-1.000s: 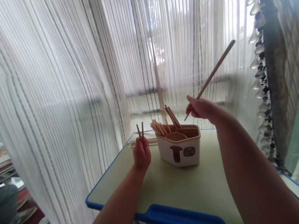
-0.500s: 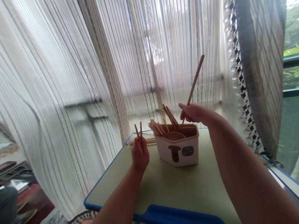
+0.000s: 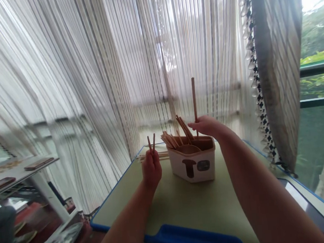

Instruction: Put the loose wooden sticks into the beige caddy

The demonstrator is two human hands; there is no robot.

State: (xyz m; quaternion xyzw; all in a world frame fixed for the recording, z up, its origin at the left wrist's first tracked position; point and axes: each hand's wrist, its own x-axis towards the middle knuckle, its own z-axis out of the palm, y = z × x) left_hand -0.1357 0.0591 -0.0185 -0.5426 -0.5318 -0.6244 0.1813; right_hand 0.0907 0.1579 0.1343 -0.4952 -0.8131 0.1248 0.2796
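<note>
Just left of a white and brown utensil holder (image 3: 180,169), my left hand (image 3: 151,168) is closed around a pair of chopsticks (image 3: 153,142) whose ends point upward. My right hand (image 3: 204,126) pinches a long chopstick (image 3: 194,96) that stands nearly upright, its lower end over or inside the holder's opening. In the holder, a bundle of light sticks (image 3: 169,139) leans left, and several darker chopsticks (image 3: 183,126) lean near the middle. A round brown ladle or spoon bowl (image 3: 188,149) shows at the front rim. More thin sticks (image 3: 162,155) lie on the table behind my left hand.
The pale table (image 3: 183,206) has a blue edge and a blue tray (image 3: 195,237) at its near side. Striped sheer curtains (image 3: 103,66) hang behind it. At the left stands a white shelf (image 3: 38,166) with flat items; a dark tablet-like panel (image 3: 301,196) lies at the right.
My right hand has shifted slightly left and down, and its chopstick has swung from a rightward tilt to nearly upright. My left hand stays in place. The curtain at left has blown aside.
</note>
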